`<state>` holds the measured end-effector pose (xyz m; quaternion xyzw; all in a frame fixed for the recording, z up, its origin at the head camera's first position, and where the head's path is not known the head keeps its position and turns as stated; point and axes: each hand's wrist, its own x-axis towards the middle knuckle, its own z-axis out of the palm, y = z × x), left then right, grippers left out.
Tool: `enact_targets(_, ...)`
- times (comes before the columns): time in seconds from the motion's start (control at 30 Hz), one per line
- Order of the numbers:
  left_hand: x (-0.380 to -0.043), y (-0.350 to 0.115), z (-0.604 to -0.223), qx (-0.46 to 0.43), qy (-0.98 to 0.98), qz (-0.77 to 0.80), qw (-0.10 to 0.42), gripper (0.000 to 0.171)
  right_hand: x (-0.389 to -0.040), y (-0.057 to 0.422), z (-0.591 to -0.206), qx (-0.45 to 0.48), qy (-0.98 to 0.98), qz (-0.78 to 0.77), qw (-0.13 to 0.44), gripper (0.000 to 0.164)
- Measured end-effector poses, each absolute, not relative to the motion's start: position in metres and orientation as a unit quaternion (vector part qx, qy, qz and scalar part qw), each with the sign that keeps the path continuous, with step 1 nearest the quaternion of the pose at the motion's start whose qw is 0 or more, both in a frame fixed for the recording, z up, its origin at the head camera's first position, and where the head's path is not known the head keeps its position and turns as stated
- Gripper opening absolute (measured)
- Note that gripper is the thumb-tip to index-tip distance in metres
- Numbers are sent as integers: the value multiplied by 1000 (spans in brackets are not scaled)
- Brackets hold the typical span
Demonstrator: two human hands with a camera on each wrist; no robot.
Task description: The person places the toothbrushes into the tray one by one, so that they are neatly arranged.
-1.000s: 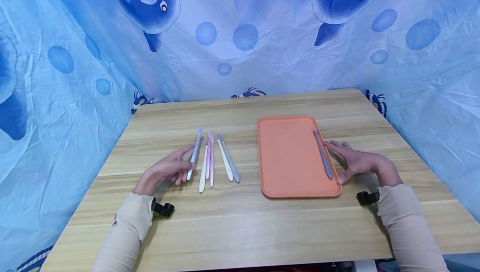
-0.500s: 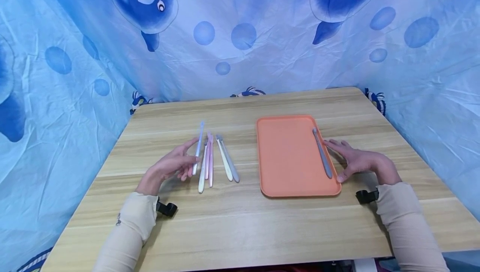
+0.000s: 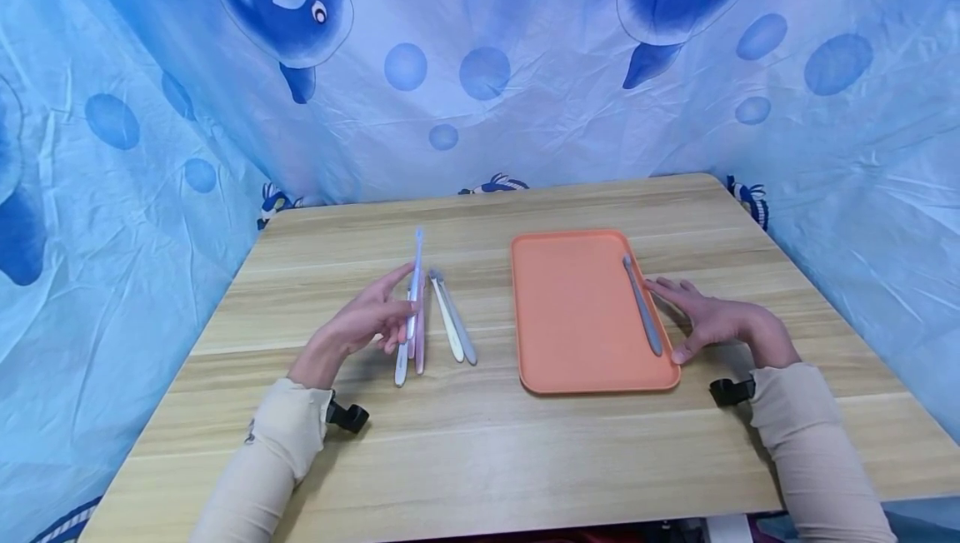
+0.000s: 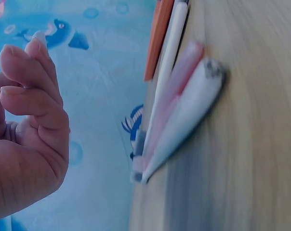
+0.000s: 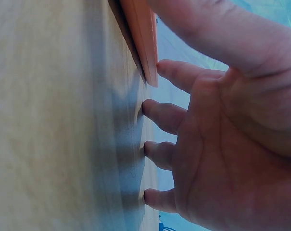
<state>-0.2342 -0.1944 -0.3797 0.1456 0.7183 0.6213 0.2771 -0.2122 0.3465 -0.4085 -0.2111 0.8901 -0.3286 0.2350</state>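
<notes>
In the head view, my left hand (image 3: 363,320) pinches a light blue toothbrush (image 3: 417,250) between thumb and index finger, above the table. Below it lie a white toothbrush (image 3: 401,366) and pink toothbrushes (image 3: 420,347), partly covered by the hand. A second white toothbrush (image 3: 447,320) and a grey-blue toothbrush (image 3: 461,325) lie just to their right, heads close together. My right hand (image 3: 708,318) rests with spread fingers at the right edge of an orange tray (image 3: 570,310). Thumb and index finger touch its rim. On the tray's right side lies a grey toothbrush (image 3: 643,310).
The wooden table (image 3: 480,451) extends in front of and behind these things. A blue curtain (image 3: 555,127) with dolphin prints hangs along the back and both sides.
My left hand has carried the light blue toothbrush to the right and slightly away, from beside the white and pink toothbrushes to above them. My right hand has stayed at the tray's edge.
</notes>
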Motion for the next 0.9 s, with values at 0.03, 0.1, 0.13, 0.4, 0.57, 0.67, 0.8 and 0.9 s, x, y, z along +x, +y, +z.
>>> enact_targets(0.03,-234,-192,-379,146,716,624,276,84,-212,347,-409,-211,890,-329,235,124)
enact_targets(0.1,-233,-187,-377,148,714,627,274,84,-212,347,-409,-211,889,-331,235,124)
enact_targets(0.13,-233,-184,-376,147,712,629,274,84,-211,347,-408,-211,889,-332,235,124)
enact_targets(0.4,-231,-165,-372,165,706,631,277,85,-209,347,-408,-220,888,-334,226,123)
enact_targets(0.57,-230,-150,-369,178,702,630,282,86,-209,348,-408,-222,888,-334,225,123)
enact_targets(0.67,-231,-141,-369,182,703,626,283,86,-210,349,-409,-221,888,-335,226,124)
enact_targets(0.8,-232,-129,-370,191,705,621,285,85,-211,349,-409,-218,888,-334,228,124)
enact_targets(0.9,-232,-121,-370,199,703,621,285,84,-212,348,-409,-215,890,-331,228,124)
